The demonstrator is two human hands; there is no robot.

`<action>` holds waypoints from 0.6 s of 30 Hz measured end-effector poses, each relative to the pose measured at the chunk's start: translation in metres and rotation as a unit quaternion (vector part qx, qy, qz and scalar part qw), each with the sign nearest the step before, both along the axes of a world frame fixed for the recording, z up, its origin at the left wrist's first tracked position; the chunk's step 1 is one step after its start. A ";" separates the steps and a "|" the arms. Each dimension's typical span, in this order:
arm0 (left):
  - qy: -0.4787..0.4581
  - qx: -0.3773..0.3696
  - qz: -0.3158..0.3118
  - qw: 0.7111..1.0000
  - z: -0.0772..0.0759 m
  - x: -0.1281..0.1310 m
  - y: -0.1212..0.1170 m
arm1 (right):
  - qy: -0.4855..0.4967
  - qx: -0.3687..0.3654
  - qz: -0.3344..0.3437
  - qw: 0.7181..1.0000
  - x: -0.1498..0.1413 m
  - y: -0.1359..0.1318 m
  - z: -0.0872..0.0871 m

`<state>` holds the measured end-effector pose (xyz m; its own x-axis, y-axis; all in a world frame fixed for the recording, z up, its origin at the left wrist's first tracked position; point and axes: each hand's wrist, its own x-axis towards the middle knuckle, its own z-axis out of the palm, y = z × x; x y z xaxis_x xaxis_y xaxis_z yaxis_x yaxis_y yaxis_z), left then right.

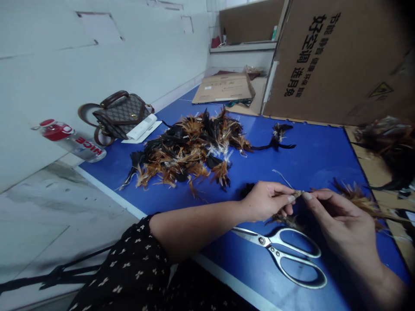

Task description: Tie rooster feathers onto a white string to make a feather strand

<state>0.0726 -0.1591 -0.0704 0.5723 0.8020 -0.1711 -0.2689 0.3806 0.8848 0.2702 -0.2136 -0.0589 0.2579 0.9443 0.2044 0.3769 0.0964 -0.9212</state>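
Observation:
My left hand (267,202) is closed in a pinch on a small brownish feather piece (298,194) above the blue table. The thumb and forefinger of my right hand (345,222) close on the other end of that piece, so the fingertips of both hands nearly meet. Beneath my left hand lie some dark brown feathers (287,221). Metal scissors (267,242) rest on the table just below my hands, their handles toward the right. A large heap of black and orange-brown feathers (191,147) spreads beyond my left arm.
A small feather bunch (277,136) lies right of the heap. More feathers (385,147) sit on cardboard at the right. A bottle (71,140) and a brown handbag (121,114) stand at the left. A big cardboard panel (343,65) rises behind the blue table (324,151).

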 end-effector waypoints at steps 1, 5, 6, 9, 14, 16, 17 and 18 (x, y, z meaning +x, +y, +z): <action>0.010 0.000 -0.003 1.000 0.001 0.000 0.000 | -0.003 0.004 0.002 1.000 0.001 0.001 -0.002; 0.049 0.004 -0.022 0.999 0.004 -0.002 0.001 | -0.011 0.012 0.023 1.000 0.005 0.004 -0.008; 0.054 0.007 -0.029 0.998 0.005 -0.002 0.001 | -0.014 0.013 0.030 0.999 0.006 0.004 -0.008; 0.052 0.015 -0.049 0.997 0.005 -0.004 0.001 | -0.027 0.020 0.063 0.997 0.007 0.006 -0.006; 0.041 0.012 -0.063 0.997 0.005 -0.004 0.000 | -0.057 0.042 0.105 0.992 0.009 0.010 -0.003; 0.035 0.012 -0.065 0.997 0.004 -0.004 -0.001 | -0.063 0.054 0.114 0.990 0.010 0.010 -0.006; 0.031 0.012 -0.065 0.997 0.004 -0.004 -0.001 | -0.064 0.061 0.119 0.989 0.011 0.010 -0.007; 0.025 0.011 -0.063 0.998 0.004 -0.004 -0.001 | -0.066 0.069 0.121 0.988 0.011 0.009 -0.009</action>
<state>0.0682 -0.1599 -0.0663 0.6595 0.7286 -0.1851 -0.1750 0.3882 0.9048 0.2809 -0.2046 -0.0679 -0.0101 0.9356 0.3529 0.4423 0.3207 -0.8376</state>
